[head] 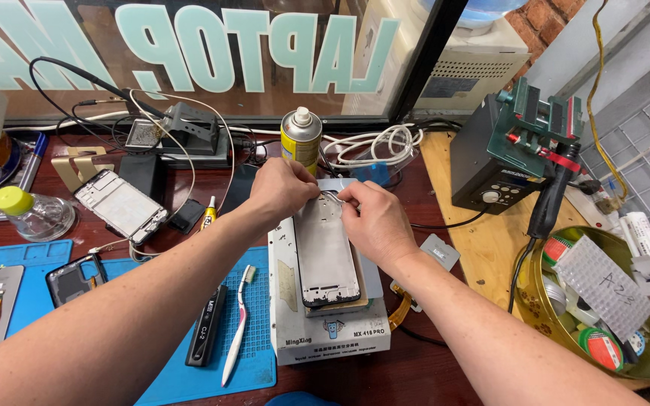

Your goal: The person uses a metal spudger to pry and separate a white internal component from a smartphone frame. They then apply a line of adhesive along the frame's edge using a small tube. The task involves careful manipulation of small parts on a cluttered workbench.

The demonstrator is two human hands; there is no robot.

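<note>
Phone frame (326,256) is laid flat on box (330,338), long axis near-to-far; far end is pinched by left hand (281,189) and right hand (374,219).

- Flat grey phone frame (325,252): matt metal with a dark glossy rim.
- White cardboard box (330,338) under it: smooth, printed.
- Blue work mat (257,331) at the table's front edge: matt, gridded rubber.
- Yellow spray can (300,143): glossy metal.
- Dark wooden table (408,368): polished, reddish.
</note>
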